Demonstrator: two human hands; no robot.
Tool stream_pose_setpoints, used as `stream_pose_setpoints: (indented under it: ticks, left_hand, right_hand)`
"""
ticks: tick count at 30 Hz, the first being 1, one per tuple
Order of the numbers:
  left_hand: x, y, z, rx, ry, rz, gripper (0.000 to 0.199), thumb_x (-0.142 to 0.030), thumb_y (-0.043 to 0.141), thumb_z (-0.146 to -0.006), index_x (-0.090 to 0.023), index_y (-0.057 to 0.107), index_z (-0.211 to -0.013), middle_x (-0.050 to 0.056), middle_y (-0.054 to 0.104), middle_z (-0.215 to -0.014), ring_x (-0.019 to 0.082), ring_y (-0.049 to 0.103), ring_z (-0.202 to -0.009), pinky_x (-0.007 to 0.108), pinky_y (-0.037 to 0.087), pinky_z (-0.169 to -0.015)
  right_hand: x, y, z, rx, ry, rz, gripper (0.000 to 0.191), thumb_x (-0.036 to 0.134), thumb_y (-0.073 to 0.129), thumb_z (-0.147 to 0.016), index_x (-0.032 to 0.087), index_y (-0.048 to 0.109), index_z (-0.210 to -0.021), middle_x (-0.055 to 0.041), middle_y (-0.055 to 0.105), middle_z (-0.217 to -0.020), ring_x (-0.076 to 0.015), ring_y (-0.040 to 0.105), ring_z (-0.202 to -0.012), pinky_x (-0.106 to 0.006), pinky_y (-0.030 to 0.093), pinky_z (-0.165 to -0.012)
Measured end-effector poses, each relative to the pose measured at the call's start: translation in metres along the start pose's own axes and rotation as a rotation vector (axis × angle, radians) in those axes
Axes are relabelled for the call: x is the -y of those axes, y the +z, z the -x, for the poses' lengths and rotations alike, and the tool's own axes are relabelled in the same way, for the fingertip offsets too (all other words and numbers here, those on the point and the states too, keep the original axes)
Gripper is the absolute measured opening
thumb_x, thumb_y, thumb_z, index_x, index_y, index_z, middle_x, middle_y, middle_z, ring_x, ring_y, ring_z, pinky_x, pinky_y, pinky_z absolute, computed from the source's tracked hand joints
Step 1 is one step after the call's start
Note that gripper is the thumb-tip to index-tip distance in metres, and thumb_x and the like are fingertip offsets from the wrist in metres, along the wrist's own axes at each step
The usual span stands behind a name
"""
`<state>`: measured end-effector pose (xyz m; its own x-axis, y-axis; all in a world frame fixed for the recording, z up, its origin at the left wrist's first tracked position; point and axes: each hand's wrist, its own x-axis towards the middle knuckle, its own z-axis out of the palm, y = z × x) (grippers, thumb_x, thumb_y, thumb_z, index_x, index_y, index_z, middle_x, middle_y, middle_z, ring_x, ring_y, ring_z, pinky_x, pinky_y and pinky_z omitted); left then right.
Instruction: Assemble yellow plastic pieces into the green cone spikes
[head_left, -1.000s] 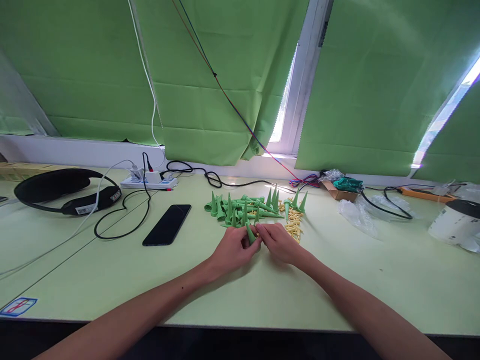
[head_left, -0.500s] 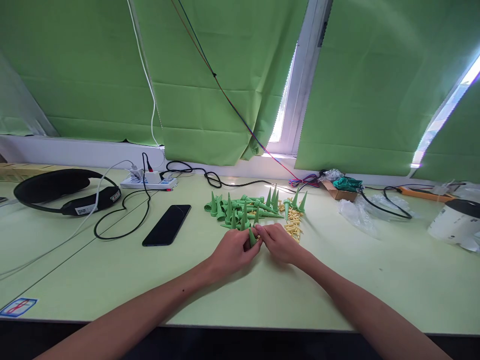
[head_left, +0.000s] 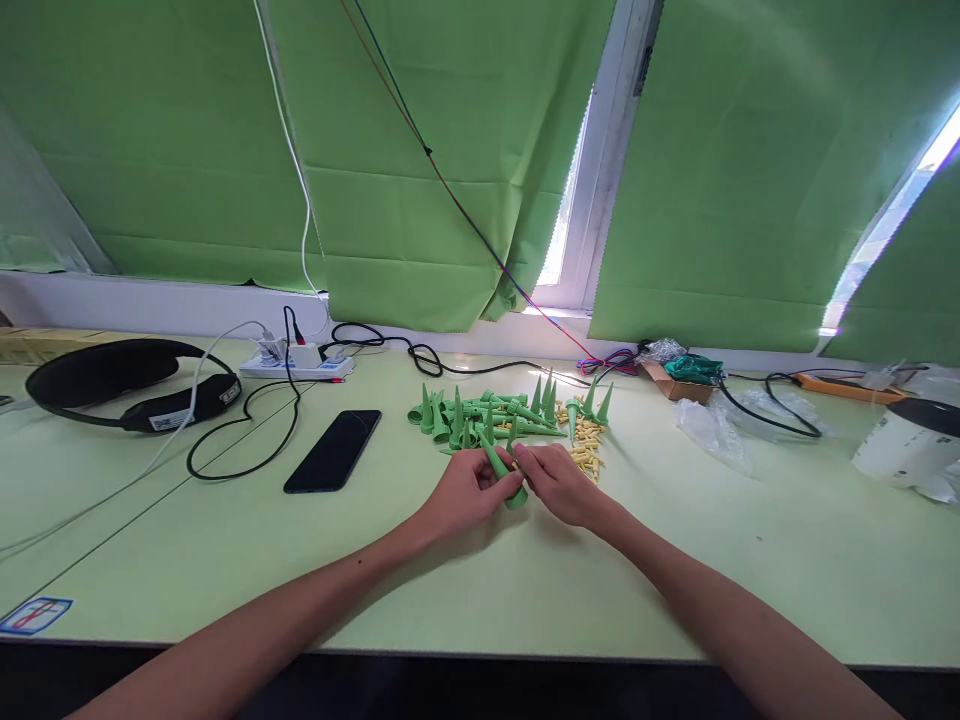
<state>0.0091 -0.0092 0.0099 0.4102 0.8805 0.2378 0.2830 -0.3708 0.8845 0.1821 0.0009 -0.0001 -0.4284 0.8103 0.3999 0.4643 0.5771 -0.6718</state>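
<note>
My left hand [head_left: 466,494] is closed around a green plastic cone-shaped spike [head_left: 496,463], its point tilted up and away and its wide end toward me. Right beside it, my right hand [head_left: 556,484] is pinched shut, and a bit of a small yellow peg [head_left: 515,465] shows at its fingertips, mostly hidden. Just beyond the hands lies a pile of green spikes [head_left: 517,405], some standing upright, others on their sides. Small yellow pegs [head_left: 587,452] are heaped to the right of that pile.
A black phone [head_left: 334,452] lies to the left of the hands. Farther left are a black headband-like device [head_left: 105,385] and a white power strip [head_left: 296,368] with cables. On the right are a small cardboard box [head_left: 679,386], plastic bags [head_left: 712,432] and a white roll-shaped object [head_left: 911,445].
The green spike in my left hand has turned, so its wide end now shows toward me. My right hand stays close by, with its fingers slightly shifted.
</note>
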Motion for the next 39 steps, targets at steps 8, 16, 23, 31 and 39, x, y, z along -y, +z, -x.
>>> stream_pose_setpoints:
  ticks: [8,16,23,31,39]
  left_hand:
    - [-0.002,-0.006,-0.002,0.107,-0.076,0.137,0.046,-0.054,0.059,-0.086,-0.016,0.053,-0.062,-0.006,0.041,-0.035,0.006,0.034,-0.031,0.022,0.023,-0.038]
    - [0.003,-0.008,-0.002,0.133,-0.075,0.119,0.046,-0.052,0.06,-0.087,-0.016,0.053,-0.06,-0.004,0.043,-0.035,0.006,0.034,-0.031,0.022,0.022,-0.038]
    - [0.0,-0.003,-0.002,0.033,-0.024,0.039,0.033,-0.045,0.063,-0.084,-0.013,0.064,-0.079,-0.006,0.043,-0.045,0.006,0.033,-0.039,0.021,0.022,-0.04]
    - [0.011,0.002,-0.001,-0.091,0.134,-0.307,0.029,-0.034,0.057,-0.085,-0.014,0.059,-0.064,-0.004,0.05,-0.052,0.007,0.04,-0.048,0.022,0.029,-0.049]
    - [0.003,-0.004,-0.002,0.027,-0.054,0.021,0.04,-0.048,0.06,-0.086,-0.016,0.054,-0.063,-0.006,0.042,-0.039,0.007,0.034,-0.035,0.023,0.022,-0.04]
  right_hand:
    - [0.004,-0.003,0.002,0.026,0.024,-0.094,0.051,0.05,0.024,-0.104,0.02,0.033,-0.064,0.0046,0.036,-0.054,-0.0104,0.031,-0.053,-0.028,0.026,-0.055]
    - [0.002,-0.001,0.001,0.033,0.02,-0.077,0.05,0.05,0.023,-0.103,0.021,0.034,-0.064,0.0041,0.037,-0.054,-0.0108,0.033,-0.053,-0.027,0.027,-0.055]
    - [0.0,-0.001,0.0,0.044,-0.003,-0.009,0.05,0.047,0.022,-0.104,0.02,0.033,-0.063,0.0045,0.036,-0.054,-0.0105,0.031,-0.054,-0.028,0.025,-0.057]
    - [0.0,0.0,0.0,0.057,-0.014,0.029,0.047,0.043,0.022,-0.104,0.02,0.028,-0.064,0.0048,0.03,-0.055,-0.0107,0.026,-0.054,-0.029,0.023,-0.057]
    - [0.003,-0.001,0.0,0.023,0.009,-0.012,0.048,0.047,0.023,-0.104,0.02,0.03,-0.064,0.0042,0.033,-0.056,-0.0111,0.029,-0.055,-0.029,0.024,-0.056]
